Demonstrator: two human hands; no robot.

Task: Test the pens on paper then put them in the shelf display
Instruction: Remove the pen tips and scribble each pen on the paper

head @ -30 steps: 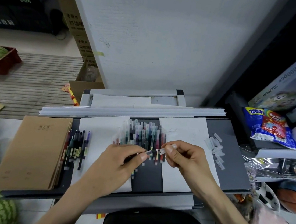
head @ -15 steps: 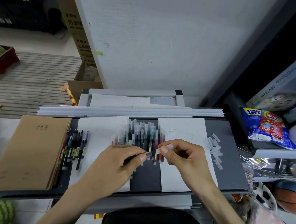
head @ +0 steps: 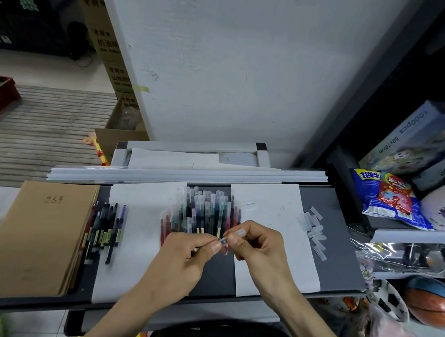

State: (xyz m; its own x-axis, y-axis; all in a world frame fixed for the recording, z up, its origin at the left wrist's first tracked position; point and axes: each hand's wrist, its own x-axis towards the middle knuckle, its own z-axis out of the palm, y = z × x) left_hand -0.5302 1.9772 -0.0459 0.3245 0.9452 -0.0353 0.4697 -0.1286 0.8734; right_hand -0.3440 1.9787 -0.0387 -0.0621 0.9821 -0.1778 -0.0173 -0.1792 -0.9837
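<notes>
So from the head cam, the left hand [head: 178,262] pinches one pen [head: 198,247] just above the surface [head: 346,236] while the right hand [head: 259,249] pinches its clear cap [head: 224,240] with curled fingers [head: 239,232], probably to pull it off for testing. The pen pile [head: 200,212] sits right behind, between two paper sheets [head: 272,209].

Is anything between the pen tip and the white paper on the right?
Yes: the clear cap appears to sit over the tip of the pen, pinched by the fingers of the right hand. Nothing else visibly blocks the white paper.
</notes>
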